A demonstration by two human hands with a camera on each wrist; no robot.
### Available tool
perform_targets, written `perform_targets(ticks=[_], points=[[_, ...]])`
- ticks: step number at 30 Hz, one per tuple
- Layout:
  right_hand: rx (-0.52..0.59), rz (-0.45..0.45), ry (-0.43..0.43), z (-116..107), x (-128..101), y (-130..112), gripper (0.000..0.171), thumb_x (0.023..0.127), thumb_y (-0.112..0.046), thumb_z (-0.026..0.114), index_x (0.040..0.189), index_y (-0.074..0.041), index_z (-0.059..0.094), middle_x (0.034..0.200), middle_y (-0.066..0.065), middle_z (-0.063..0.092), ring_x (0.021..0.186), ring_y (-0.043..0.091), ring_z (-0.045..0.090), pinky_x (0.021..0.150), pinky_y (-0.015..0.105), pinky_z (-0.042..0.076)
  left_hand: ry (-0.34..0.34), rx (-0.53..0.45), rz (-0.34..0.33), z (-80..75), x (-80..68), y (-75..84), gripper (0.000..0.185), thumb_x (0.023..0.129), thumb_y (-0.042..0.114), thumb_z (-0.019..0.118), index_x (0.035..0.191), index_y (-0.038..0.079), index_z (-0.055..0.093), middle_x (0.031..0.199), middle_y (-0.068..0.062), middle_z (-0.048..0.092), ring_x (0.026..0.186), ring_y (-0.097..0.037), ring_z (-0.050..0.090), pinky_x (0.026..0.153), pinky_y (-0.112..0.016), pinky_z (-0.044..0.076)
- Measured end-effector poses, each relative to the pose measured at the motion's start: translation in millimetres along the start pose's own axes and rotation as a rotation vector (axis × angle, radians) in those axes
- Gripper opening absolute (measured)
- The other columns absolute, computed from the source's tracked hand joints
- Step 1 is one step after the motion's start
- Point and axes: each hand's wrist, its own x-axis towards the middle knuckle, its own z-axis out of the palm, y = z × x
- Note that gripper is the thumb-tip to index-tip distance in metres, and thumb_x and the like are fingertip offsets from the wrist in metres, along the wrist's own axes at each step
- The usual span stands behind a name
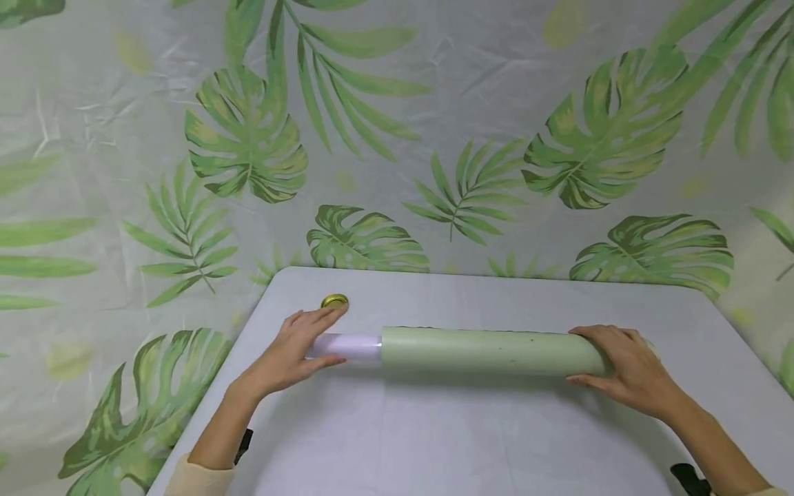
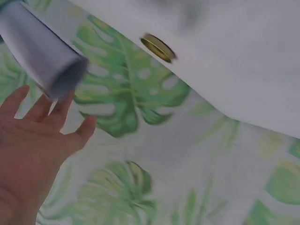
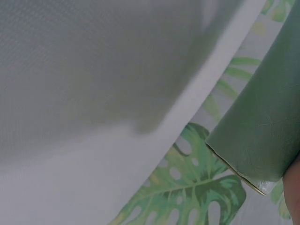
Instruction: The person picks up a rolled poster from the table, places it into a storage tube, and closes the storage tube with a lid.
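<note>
A roll of light green sheet (image 1: 490, 351) lies crosswise above the white table, and its shadow shows below. From its left end sticks out a pale lavender tube (image 1: 350, 346), whose hollow end shows in the left wrist view. My right hand (image 1: 626, 368) grips the roll's right end, thumb in front and fingers over the far side. Around the lavender tube's end, my left hand (image 1: 298, 351) spreads its straight fingers and thumb; whether they touch it I cannot tell. In the right wrist view the green roll (image 3: 262, 112) shows its edge, with only a bit of the hand visible.
A small round gold ring-like object (image 1: 335, 300) sits on the table's far left part, just beyond my left fingertips. The white table (image 1: 434, 441) has rounded far corners. Behind it hangs a leaf-patterned sheet (image 1: 372, 172).
</note>
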Motion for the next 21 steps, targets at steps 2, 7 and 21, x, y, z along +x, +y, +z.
perform_targets(ticks=[2,7,21], points=[[-0.002,0.004,0.002,-1,1,1,0.085,0.051,-0.031,0.102,0.126,-0.009,0.067,0.117,0.004,0.072,0.109,0.022,0.057,0.089,0.041,0.034,-0.009,-0.089,-0.092,-8.3,-7.7,-13.1,0.084,0.095,0.039,0.075,0.165,0.025,0.030,0.166,-0.009,0.039,0.149,-0.036,0.042,0.118,-0.069,0.023],[-0.001,0.010,0.008,-1,-1,4,0.086,0.050,-0.030,0.102,0.126,-0.009,0.068,0.117,0.005,0.072,0.109,0.021,0.056,0.090,0.040,0.034,-0.031,-0.304,-0.259,-14.8,-27.0,-44.8,0.082,0.103,0.034,0.065,0.167,0.036,0.013,0.171,-0.008,0.028,0.150,-0.039,0.040,0.113,-0.072,0.033],[0.027,0.031,0.001,0,-3,7,0.086,0.051,-0.031,0.102,0.128,-0.011,0.068,0.120,0.005,0.071,0.110,0.021,0.056,0.092,0.043,0.034,-0.032,-0.515,-0.248,10.8,-34.1,-63.3,0.054,0.107,0.023,0.059,0.159,0.029,0.043,0.155,-0.009,0.054,0.142,-0.026,0.052,0.111,-0.034,0.047]])
